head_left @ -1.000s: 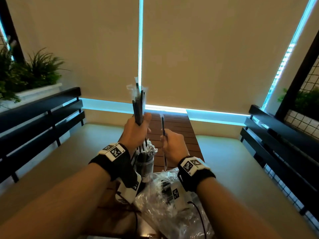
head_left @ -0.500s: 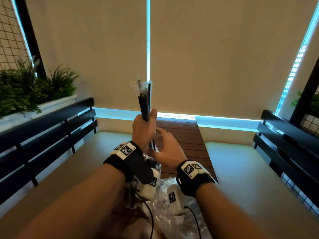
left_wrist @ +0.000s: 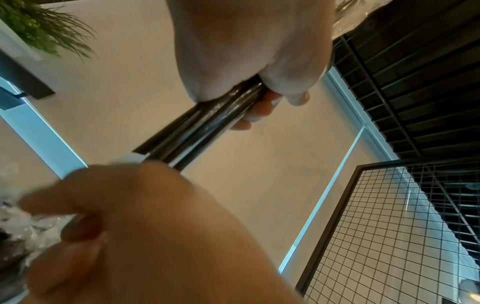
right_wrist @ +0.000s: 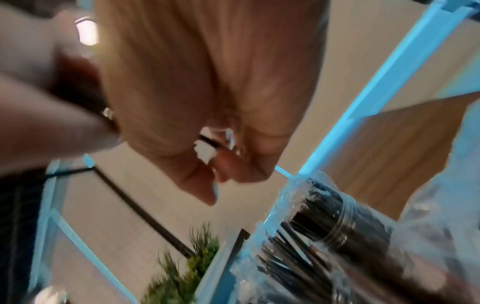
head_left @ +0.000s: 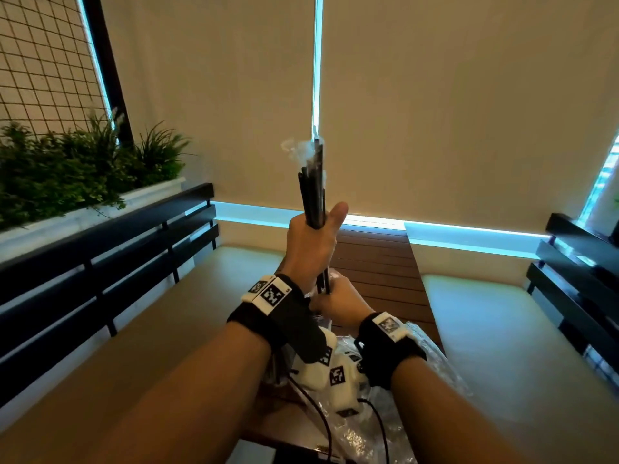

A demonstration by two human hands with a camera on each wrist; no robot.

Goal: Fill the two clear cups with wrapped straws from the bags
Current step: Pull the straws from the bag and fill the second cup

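Observation:
My left hand (head_left: 321, 226) grips a bundle of black wrapped straws (head_left: 313, 192) upright, their clear wrapper tips sticking up above the fist. In the left wrist view the left hand (left_wrist: 259, 98) is curled round the bundle (left_wrist: 207, 123). Just below it, my right hand (head_left: 330, 289) pinches the bundle's lower ends; the right wrist view shows the right hand (right_wrist: 218, 164) with thumb and fingers closed on straw ends (right_wrist: 207, 144). A clear cup (right_wrist: 350, 232) packed with black straws stands beside that hand. In the head view my hands hide the cups.
A crumpled clear bag of straws (head_left: 368, 423) lies on the wooden slat table (head_left: 378, 262) under my wrists. Cushioned benches with black slatted backs (head_left: 100, 262) run along both sides. A planter (head_left: 83, 162) sits at the left.
My right hand added its single straw to the bundle, then dropped below the left fist to pinch the lower ends. The left hand kept its grip; my view turned slightly left.

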